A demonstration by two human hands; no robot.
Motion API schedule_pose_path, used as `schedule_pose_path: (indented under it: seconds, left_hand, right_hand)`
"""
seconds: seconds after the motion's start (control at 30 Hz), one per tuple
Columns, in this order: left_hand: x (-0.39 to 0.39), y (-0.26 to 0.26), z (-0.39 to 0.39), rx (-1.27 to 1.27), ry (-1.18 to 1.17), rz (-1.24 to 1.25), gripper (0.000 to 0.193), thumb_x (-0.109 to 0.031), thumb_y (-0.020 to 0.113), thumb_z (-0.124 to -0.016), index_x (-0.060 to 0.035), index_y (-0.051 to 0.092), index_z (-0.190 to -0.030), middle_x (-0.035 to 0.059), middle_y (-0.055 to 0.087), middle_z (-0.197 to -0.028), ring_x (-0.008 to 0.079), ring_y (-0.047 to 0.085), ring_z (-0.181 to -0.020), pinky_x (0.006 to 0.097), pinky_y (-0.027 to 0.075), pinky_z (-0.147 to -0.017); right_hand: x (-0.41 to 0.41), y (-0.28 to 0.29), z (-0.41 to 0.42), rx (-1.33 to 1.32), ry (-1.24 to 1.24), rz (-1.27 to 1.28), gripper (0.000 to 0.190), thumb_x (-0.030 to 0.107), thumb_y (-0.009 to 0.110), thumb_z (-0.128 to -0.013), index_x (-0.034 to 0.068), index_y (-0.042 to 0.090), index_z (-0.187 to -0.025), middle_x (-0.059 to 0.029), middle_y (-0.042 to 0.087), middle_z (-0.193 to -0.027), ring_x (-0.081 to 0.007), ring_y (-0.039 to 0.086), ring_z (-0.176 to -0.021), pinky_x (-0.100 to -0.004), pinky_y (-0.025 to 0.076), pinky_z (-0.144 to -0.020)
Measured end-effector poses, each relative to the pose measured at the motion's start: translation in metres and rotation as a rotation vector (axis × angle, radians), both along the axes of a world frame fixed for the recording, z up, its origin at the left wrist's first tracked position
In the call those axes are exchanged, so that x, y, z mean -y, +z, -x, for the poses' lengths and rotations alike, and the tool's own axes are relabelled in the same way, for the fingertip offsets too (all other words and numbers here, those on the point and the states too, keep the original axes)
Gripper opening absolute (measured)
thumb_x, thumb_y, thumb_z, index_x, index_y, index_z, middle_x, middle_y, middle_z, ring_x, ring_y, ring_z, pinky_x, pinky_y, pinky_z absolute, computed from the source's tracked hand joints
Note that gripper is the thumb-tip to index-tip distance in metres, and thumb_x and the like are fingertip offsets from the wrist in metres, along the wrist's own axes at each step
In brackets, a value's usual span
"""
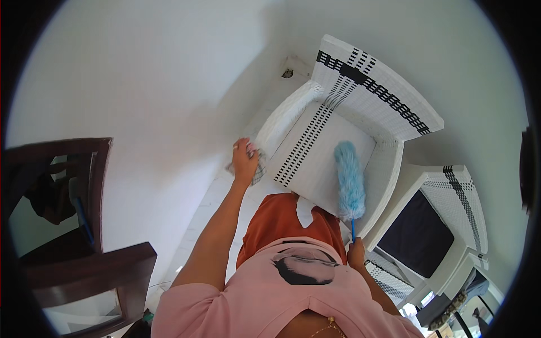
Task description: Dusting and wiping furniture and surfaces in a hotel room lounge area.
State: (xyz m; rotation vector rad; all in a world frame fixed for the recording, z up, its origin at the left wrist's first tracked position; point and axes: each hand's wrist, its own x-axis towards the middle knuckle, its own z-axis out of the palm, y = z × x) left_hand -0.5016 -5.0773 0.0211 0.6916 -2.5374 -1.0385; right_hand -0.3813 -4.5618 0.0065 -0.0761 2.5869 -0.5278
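Before me stands a white woven armchair [372,101] with black bands across its backrest and seat. In my left hand [245,162] is a crumpled checked cloth [258,169], held at the outer side of the chair's left armrest [287,110]. My right hand [356,253] grips the blue handle of a fluffy light-blue duster [350,181]. The duster's head is over the right half of the seat, pointing away from me; whether it touches the seat I cannot tell.
A second woven chair [460,198] with a dark seat cushion [416,232] stands to the right. Dark wooden furniture with a mirror [55,198] is at the left. White walls [148,84] meet behind the armchair, near a small dark hole [287,73] low in the corner.
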Motion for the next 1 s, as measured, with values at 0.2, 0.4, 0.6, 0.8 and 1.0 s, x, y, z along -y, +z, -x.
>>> schedule_pose_path:
  seconds: [0.2,0.4,0.6,0.8,1.0]
  left_hand:
    - [-0.022,-0.019,0.07,0.293,-0.148,0.331,0.076,-0.018,0.075,-0.065,-0.0099,0.041,-0.132,0.0192,0.044,-0.131,0.0374,0.052,-0.108,0.0395,0.045,-0.091]
    - [0.0,-0.047,0.076,0.502,-0.278,0.268,0.087,-0.023,0.079,-0.059,-0.0198,0.037,-0.135,0.0166,0.044,-0.132,0.0358,0.052,-0.111,0.0413,0.048,-0.089]
    - [0.003,-0.053,0.075,0.449,-0.252,0.287,0.086,-0.021,0.079,-0.058,-0.0266,0.039,-0.134,0.0101,0.048,-0.129,0.0308,0.055,-0.107,0.0388,0.049,-0.086]
    - [-0.009,-0.065,0.088,0.372,-0.275,0.316,0.081,-0.021,0.077,-0.059,-0.025,0.041,-0.132,0.0106,0.051,-0.124,0.0307,0.058,-0.101,0.0397,0.051,-0.081]
    - [-0.007,-0.071,0.08,0.352,-0.262,0.351,0.08,-0.02,0.078,-0.06,-0.0248,0.042,-0.131,0.0101,0.052,-0.122,0.0298,0.056,-0.104,0.0386,0.05,-0.084]
  right_hand:
    - [0.099,-0.019,0.084,0.126,-0.25,0.023,0.048,0.012,0.044,-0.088,0.018,0.037,-0.135,-0.0265,0.062,-0.086,-0.0434,0.06,-0.079,-0.0531,0.045,-0.069]
    - [0.127,-0.018,0.069,0.381,0.145,-0.031,0.046,0.013,0.045,-0.09,0.02,0.039,-0.135,-0.0256,0.062,-0.087,-0.0408,0.062,-0.079,-0.0506,0.046,-0.069]
    - [0.057,-0.025,-0.082,0.353,-0.386,-0.067,0.052,0.009,0.044,-0.09,0.021,0.033,-0.139,-0.0252,0.062,-0.097,-0.0398,0.061,-0.086,-0.0506,0.045,-0.073]
    - [0.131,-0.168,0.003,0.065,-0.437,0.201,0.052,0.01,0.044,-0.09,0.017,0.029,-0.139,-0.0272,0.06,-0.09,-0.0454,0.058,-0.08,-0.0513,0.043,-0.065]
    - [0.161,-0.175,-0.035,0.341,0.013,0.062,0.053,0.013,0.044,-0.09,0.022,0.028,-0.14,-0.0259,0.062,-0.084,-0.0436,0.06,-0.076,-0.0522,0.044,-0.073]
